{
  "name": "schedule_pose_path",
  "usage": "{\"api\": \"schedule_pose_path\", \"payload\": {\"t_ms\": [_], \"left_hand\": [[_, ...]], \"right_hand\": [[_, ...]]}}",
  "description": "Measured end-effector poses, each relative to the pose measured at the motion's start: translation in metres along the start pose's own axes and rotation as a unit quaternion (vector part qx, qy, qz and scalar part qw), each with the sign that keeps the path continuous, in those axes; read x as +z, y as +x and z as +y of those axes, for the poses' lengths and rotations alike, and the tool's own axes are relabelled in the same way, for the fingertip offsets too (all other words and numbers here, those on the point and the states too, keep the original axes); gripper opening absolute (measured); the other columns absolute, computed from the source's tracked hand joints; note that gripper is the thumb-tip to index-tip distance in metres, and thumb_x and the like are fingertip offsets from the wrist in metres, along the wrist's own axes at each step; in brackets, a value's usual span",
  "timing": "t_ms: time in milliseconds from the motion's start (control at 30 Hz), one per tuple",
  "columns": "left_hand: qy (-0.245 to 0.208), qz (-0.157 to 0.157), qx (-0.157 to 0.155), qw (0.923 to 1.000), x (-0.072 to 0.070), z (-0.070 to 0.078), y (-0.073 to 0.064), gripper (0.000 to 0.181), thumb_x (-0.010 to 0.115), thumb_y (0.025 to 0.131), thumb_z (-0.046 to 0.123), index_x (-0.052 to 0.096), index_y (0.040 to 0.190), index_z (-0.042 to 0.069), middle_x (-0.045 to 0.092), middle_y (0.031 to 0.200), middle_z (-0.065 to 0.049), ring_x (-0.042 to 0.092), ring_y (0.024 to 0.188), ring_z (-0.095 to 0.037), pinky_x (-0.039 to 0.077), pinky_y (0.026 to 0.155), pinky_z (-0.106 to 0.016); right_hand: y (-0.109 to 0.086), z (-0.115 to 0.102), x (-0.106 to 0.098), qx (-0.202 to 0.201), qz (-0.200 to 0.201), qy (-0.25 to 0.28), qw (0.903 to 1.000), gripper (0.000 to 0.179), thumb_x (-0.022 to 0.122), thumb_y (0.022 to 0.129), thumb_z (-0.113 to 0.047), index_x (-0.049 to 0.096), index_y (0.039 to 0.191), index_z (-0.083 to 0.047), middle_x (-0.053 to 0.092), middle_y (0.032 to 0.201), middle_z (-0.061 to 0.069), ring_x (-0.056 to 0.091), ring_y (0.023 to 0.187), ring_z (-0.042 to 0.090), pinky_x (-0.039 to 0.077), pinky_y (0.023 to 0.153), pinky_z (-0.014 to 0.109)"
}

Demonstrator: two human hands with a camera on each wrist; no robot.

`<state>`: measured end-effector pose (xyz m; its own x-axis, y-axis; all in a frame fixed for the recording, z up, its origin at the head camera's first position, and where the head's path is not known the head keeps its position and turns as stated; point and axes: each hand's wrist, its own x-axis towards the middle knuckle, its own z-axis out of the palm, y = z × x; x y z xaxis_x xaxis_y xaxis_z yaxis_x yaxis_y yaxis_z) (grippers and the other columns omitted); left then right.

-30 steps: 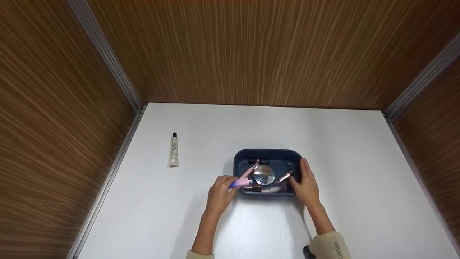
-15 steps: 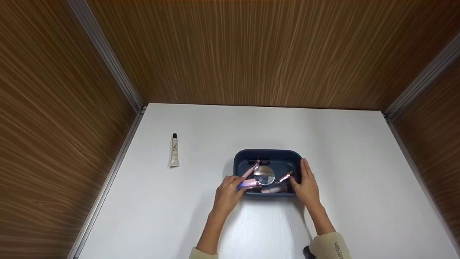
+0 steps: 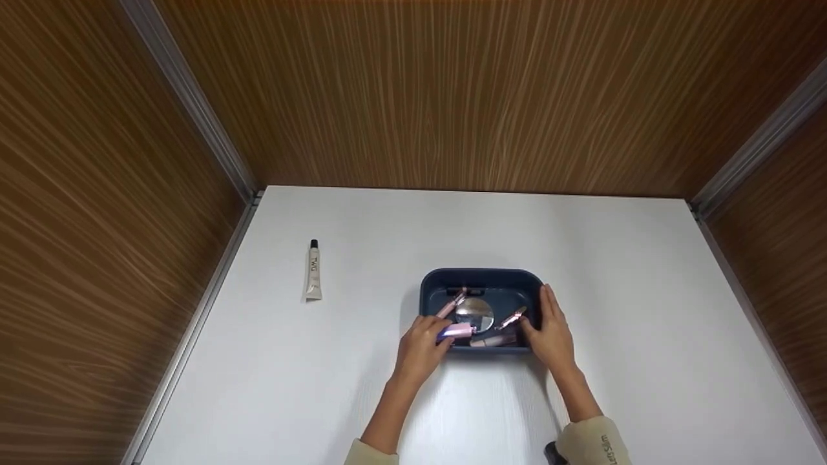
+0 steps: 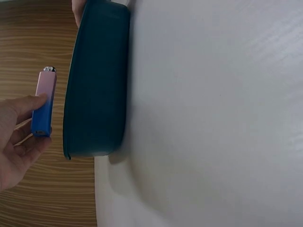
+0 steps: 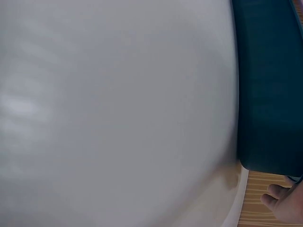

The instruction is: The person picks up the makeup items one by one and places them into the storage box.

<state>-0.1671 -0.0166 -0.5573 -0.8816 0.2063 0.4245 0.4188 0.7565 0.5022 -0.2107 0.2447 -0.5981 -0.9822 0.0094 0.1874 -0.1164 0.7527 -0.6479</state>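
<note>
A dark blue plastic box [image 3: 481, 276] stands on the white table, holding several small items. My left hand [image 3: 421, 352] is at its front left corner and pinches a pink-and-blue lighter [image 3: 457, 331] with a silver top. In the left wrist view the lighter [image 4: 44, 101] sits between thumb and fingers, outlined above the box rim. My right hand [image 3: 552, 336] holds the box's right wall, with the thumb inside the rim and the fingers along the outside. Inside lie a round mirror [image 3: 476, 312], a slim pink tube [image 3: 449, 305] and a shiny pinkish piece [image 3: 512, 318].
A cream tube [image 3: 314, 271] with a black cap lies on the table [image 3: 258, 387], far to the left. By the right sleeve is a black object [image 3: 554, 453], partly hidden. Wood-grain panels [image 3: 452, 97] rise at the back and both sides.
The left hand has moved right with the lighter, bringing it further over the box. The right hand and the box have stayed in place.
</note>
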Motion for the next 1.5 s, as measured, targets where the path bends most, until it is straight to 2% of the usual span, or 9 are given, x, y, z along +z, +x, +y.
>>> {"api": "schedule_pose_path", "payload": {"t_ms": [267, 500, 667, 867, 1267, 1500], "left_hand": [[-0.001, -0.008, -0.005, 1.0000, 0.005, 0.004, 0.004, 0.026, 0.077, 0.073, 0.015, 0.071, 0.097, 0.006, 0.065, 0.096, -0.003, 0.057, 0.088, -0.018, 0.048, 0.074, -0.029], [0.007, -0.002, 0.008, 0.9999, 0.012, 0.004, 0.009, 0.025, 0.076, 0.074, 0.016, 0.071, 0.096, 0.005, 0.064, 0.093, -0.002, 0.056, 0.085, -0.017, 0.048, 0.072, -0.027], [0.014, -0.006, 0.004, 0.9999, 0.017, 0.003, 0.011, 0.023, 0.075, 0.074, 0.016, 0.071, 0.095, 0.006, 0.063, 0.094, -0.002, 0.056, 0.086, -0.017, 0.047, 0.074, -0.027], [0.014, -0.005, 0.004, 0.9999, 0.021, 0.002, 0.015, 0.019, 0.074, 0.074, 0.008, 0.072, 0.094, 0.008, 0.064, 0.094, -0.001, 0.056, 0.086, -0.017, 0.047, 0.074, -0.026], [0.004, 0.003, 0.001, 1.0000, 0.023, 0.003, 0.018, 0.018, 0.074, 0.075, 0.007, 0.072, 0.093, 0.008, 0.064, 0.093, -0.002, 0.057, 0.086, -0.017, 0.048, 0.074, -0.027], [-0.016, 0.005, -0.012, 0.9998, 0.022, 0.000, 0.017, 0.017, 0.073, 0.076, 0.007, 0.072, 0.092, 0.008, 0.065, 0.092, -0.002, 0.057, 0.085, -0.017, 0.048, 0.074, -0.027]], "right_hand": [[0.000, 0.000, 0.000, 0.008, -0.007, -0.005, 0.9999, 0.076, 0.062, 0.085, -0.018, 0.020, 0.144, 0.003, 0.017, 0.149, 0.019, 0.019, 0.132, 0.037, 0.020, 0.103, 0.050], [0.000, 0.001, -0.001, 0.000, 0.001, -0.002, 1.0000, 0.075, 0.063, 0.084, -0.016, 0.021, 0.143, 0.004, 0.019, 0.148, 0.019, 0.020, 0.132, 0.037, 0.021, 0.102, 0.050], [0.000, 0.001, 0.000, 0.002, -0.001, 0.002, 1.0000, 0.075, 0.063, 0.083, -0.015, 0.021, 0.143, 0.003, 0.018, 0.149, 0.017, 0.020, 0.132, 0.036, 0.020, 0.103, 0.049], [0.000, 0.001, 0.000, 0.003, 0.001, 0.003, 1.0000, 0.075, 0.063, 0.084, -0.015, 0.022, 0.144, 0.003, 0.018, 0.149, 0.017, 0.020, 0.132, 0.037, 0.020, 0.102, 0.050], [0.000, 0.000, 0.000, 0.006, -0.004, -0.009, 0.9999, 0.075, 0.062, 0.085, -0.018, 0.020, 0.144, 0.004, 0.016, 0.149, 0.017, 0.020, 0.132, 0.038, 0.021, 0.102, 0.050], [-0.001, 0.001, -0.001, 0.009, -0.010, -0.010, 0.9999, 0.075, 0.061, 0.085, -0.019, 0.019, 0.144, 0.004, 0.016, 0.149, 0.017, 0.020, 0.132, 0.038, 0.022, 0.101, 0.050]]}}
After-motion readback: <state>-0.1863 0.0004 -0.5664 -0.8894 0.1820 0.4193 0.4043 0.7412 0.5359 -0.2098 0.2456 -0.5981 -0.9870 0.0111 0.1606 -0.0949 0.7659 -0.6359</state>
